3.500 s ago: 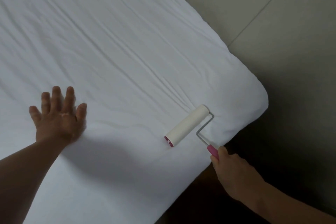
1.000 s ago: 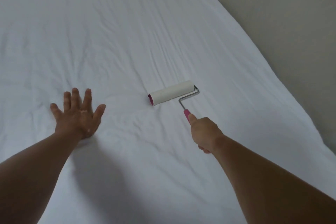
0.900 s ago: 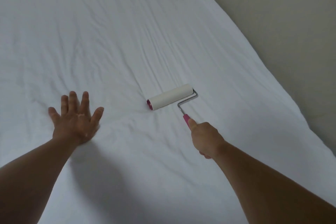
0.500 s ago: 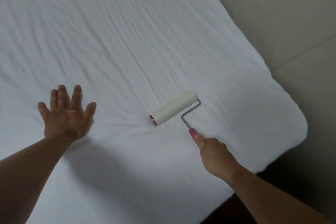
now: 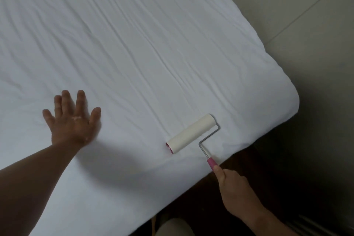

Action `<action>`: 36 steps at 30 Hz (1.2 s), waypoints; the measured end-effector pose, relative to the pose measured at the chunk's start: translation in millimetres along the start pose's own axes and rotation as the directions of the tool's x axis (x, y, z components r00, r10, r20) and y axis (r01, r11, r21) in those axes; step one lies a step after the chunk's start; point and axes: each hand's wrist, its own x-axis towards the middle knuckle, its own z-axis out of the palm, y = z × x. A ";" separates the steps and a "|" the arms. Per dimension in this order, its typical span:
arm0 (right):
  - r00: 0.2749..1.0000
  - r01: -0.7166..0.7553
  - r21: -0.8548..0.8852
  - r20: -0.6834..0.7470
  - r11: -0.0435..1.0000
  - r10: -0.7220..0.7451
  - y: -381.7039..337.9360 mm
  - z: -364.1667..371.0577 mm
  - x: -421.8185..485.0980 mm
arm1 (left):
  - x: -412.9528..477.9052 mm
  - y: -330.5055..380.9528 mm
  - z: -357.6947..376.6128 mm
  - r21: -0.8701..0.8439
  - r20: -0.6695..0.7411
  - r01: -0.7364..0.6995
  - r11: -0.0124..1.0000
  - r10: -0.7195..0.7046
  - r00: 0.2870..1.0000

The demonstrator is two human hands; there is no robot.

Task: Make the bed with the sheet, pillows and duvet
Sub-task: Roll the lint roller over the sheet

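My left hand (image 5: pixel 73 122) presses flat, fingers spread, on the wrinkled white cotton sheet (image 5: pixel 134 44). My right hand (image 5: pixel 232 188) grips the pink handle of a cream cylindrical lint roller (image 5: pixel 191 133), lying beyond my fingertips.

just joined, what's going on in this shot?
A person is running a lint roller over the white sheet on the bed. The right hand grips the roller's pink handle, and the roll rests on the sheet near the bed's corner. The left hand lies flat on the sheet, fingers spread. The sheet is wrinkled; no pillows or duvet are in view.
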 end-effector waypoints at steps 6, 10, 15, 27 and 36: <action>0.989 -0.148 0.080 0.032 0.986 0.146 41.3 12.7 -26.0 | -17.7 20.5 -1.8 0.017 0.041 0.056 0.998 -0.056 0.998; 0.972 -0.219 0.032 0.096 0.975 0.215 58.1 7.2 -41.1 | -24.7 22.6 -3.6 0.016 0.055 0.048 0.999 -0.049 0.997; 0.865 0.006 -0.426 0.455 0.905 0.209 80.7 -18.5 -56.7 | -26.0 21.7 -1.5 -0.008 0.039 0.044 0.999 -0.043 0.998; 0.994 -0.096 -0.096 0.049 0.991 0.101 -121.4 -26.9 -33.1 | 33.7 -54.7 -26.2 -0.078 -0.180 -0.145 0.986 0.129 0.975; 0.976 0.208 0.263 -0.119 0.942 -0.182 -397.7 -14.2 128.3 | 159.1 -224.0 -54.8 -0.025 -0.082 0.116 0.993 -0.117 0.990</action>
